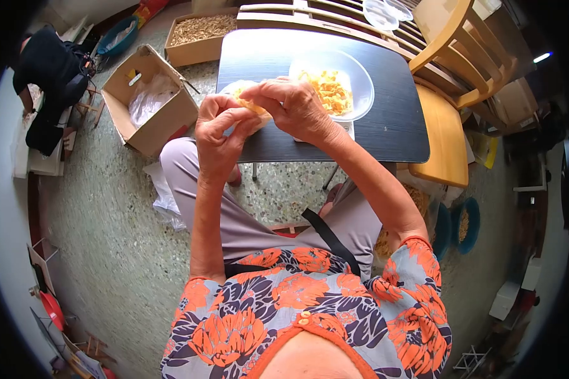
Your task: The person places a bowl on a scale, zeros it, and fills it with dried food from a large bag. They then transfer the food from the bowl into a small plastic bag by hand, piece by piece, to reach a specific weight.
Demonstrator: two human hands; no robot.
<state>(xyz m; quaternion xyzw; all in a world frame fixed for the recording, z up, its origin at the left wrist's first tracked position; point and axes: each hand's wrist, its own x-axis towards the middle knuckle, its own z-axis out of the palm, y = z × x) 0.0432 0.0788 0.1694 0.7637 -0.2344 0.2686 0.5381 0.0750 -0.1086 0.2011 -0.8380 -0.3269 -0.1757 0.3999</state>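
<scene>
Over the left side of the small dark table (395, 123), my left hand (220, 132) is closed, thumb and fingers pinching what looks like a small clear plastic bag (260, 122). Orange-yellow stuff shows through it between my hands. My right hand (295, 108) is closed too, fingertips pinched together at the bag's upper edge; my fingers hide much of it. Just beyond my right wrist stands a translucent plastic bowl (363, 95) holding orange-yellow dried-looking pieces (332, 90). Part of a white flat object (348, 130) shows under the bowl, partly covered by my forearm.
An open cardboard box (148, 126) with clear plastic inside stands left of the table. Behind it is a shallow carton (202, 31) of brown pieces. A wooden chair (442, 139) stands close on the right. Blue basins (466, 226) sit on the floor. Another person (50, 76) is at far left.
</scene>
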